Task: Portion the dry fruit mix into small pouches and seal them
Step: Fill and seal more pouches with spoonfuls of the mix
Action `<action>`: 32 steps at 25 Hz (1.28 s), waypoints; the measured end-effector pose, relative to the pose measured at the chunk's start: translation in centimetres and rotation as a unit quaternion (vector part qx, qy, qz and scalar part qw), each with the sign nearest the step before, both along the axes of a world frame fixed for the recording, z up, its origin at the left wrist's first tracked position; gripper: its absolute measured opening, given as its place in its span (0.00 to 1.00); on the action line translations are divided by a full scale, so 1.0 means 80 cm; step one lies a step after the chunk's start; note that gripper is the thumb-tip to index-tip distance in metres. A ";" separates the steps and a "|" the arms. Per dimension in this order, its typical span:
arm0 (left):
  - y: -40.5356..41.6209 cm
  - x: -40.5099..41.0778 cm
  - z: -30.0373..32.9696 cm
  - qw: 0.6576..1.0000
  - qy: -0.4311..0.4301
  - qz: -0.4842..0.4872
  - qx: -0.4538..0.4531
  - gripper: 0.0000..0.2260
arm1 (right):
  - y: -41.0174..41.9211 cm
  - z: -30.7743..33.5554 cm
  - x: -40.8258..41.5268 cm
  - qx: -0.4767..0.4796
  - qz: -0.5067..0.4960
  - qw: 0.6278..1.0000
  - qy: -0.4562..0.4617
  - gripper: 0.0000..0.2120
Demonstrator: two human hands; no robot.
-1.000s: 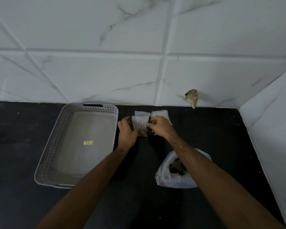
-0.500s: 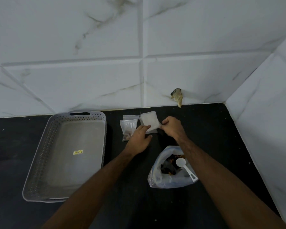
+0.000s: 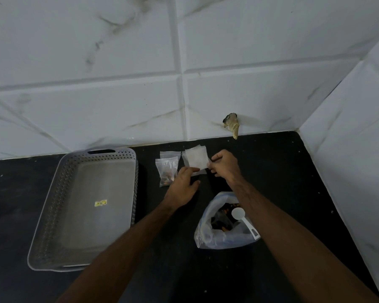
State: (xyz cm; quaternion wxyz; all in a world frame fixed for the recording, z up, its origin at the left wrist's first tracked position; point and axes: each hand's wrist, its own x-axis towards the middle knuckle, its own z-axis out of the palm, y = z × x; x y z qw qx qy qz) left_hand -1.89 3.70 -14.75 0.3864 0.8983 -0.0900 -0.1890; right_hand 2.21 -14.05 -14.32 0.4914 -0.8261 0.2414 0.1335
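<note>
Over on the left sits the grey tray [image 3: 53, 215], nothing but a small sticker inside; next along on the black counter [image 3: 271, 171] lies 1 filled pouch [image 3: 167, 169], dry fruit showing at its near end, another clear pouch peeking out behind it; now the left hand [image 3: 182, 189], fingers fairly straight, tips touching the near edge of the empty pouch [image 3: 196, 159]; that pouch sits just beyond both hands, squarish, tipped slightly; the right hand [image 3: 224, 166] is on it too, fingers curled and pinching its right edge, so I'd say it's about to be opened; nearer the person, the big bag of mix [image 3: 219, 235] gapes open with a white scoop [image 3: 242, 217] resting in its mouth.
</note>
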 end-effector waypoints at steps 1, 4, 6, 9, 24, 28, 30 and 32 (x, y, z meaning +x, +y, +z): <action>0.003 -0.002 0.000 1.000 -0.013 0.018 -0.017 0.18 | -0.004 0.005 -0.002 -0.003 0.011 1.000 -0.004 0.11; 0.010 -0.011 0.018 0.991 -0.047 0.103 -0.071 0.13 | -0.017 0.032 -0.018 0.013 0.023 0.999 -0.020 0.11; 0.012 -0.023 0.043 0.973 -0.015 0.176 -0.149 0.12 | -0.021 0.058 -0.043 0.060 0.008 0.997 -0.053 0.11; 0.013 -0.049 0.078 0.939 0.080 0.224 -0.249 0.18 | -0.017 0.102 -0.099 0.127 0.007 0.985 -0.120 0.10; 0.048 -0.155 0.126 0.960 0.006 -0.043 -0.276 0.22 | 0.000 0.161 -0.241 0.137 0.176 0.969 -0.111 0.06; 0.049 -0.169 0.138 0.971 -0.161 -0.002 -0.175 0.24 | 0.007 0.160 -0.249 0.088 0.173 0.968 -0.160 0.04; 0.048 -0.180 0.137 0.954 -0.227 0.073 -0.181 0.17 | 0.011 0.161 -0.259 0.054 0.135 0.969 -0.199 0.04; 0.042 -0.188 0.140 0.958 -0.169 0.080 -0.218 0.09 | 0.020 0.163 -0.271 0.013 0.125 0.959 -0.254 0.03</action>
